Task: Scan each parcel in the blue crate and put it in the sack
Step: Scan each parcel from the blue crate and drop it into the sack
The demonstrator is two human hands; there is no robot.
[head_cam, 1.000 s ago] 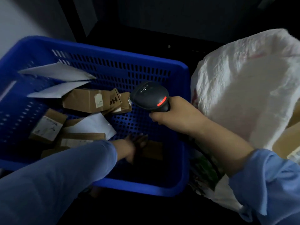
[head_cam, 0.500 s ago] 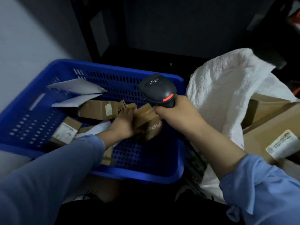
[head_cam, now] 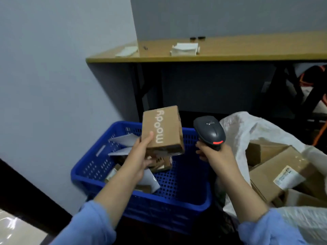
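My left hand (head_cam: 139, 156) grips a small brown cardboard parcel (head_cam: 162, 129) with white lettering and holds it up above the blue crate (head_cam: 185, 197). My right hand (head_cam: 215, 156) grips a dark handheld scanner (head_cam: 209, 132) with a red light, just right of the parcel, over the crate's right rim. Several brown boxes and white mailers (head_cam: 123, 140) lie in the crate. The white sack (head_cam: 247, 131) stands open to the right, with brown boxes (head_cam: 276, 172) inside.
A wooden table (head_cam: 230, 50) stands behind the crate, with folded white papers (head_cam: 184, 48) on it. A grey wall (head_cam: 53, 85) runs along the left. Dark table legs and orange cable (head_cam: 316, 137) sit at the far right.
My left hand has lifted the brown parcel out of the crate and raised it upright. The scanner hand rose with it, and my head tilted up so the table came into view.
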